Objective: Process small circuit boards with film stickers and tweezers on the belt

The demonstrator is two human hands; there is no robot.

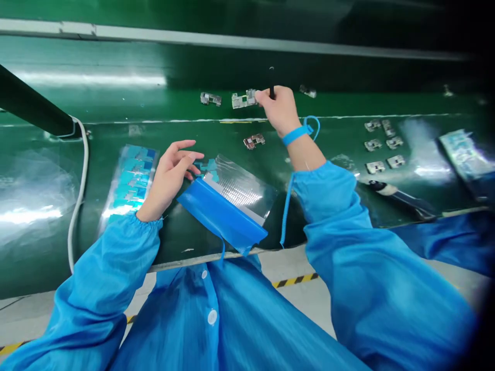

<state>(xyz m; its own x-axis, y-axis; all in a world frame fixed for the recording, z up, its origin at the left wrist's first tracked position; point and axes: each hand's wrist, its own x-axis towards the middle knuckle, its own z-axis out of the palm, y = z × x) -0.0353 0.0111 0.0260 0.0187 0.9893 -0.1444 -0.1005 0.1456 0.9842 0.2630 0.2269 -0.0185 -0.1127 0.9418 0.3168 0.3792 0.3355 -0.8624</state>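
1. Right hand point(279, 109) pinching a circuit board point(243, 100) near the counter's point(116, 247) far edge.
2. Board light, stiff, probably fragile; safest held by its edges.
3. Left hand point(168, 178) open, empty, just over blue-edged film point(228, 201).
4. Black tool point(271, 91) partly hidden behind right hand; any hold on it impossible to make out.
5. Board's underside out of sight.

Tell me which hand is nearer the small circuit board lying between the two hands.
Right hand. The right hand is just above and to the right of the small circuit board, not touching it; the left hand is farther away, below and to the left.
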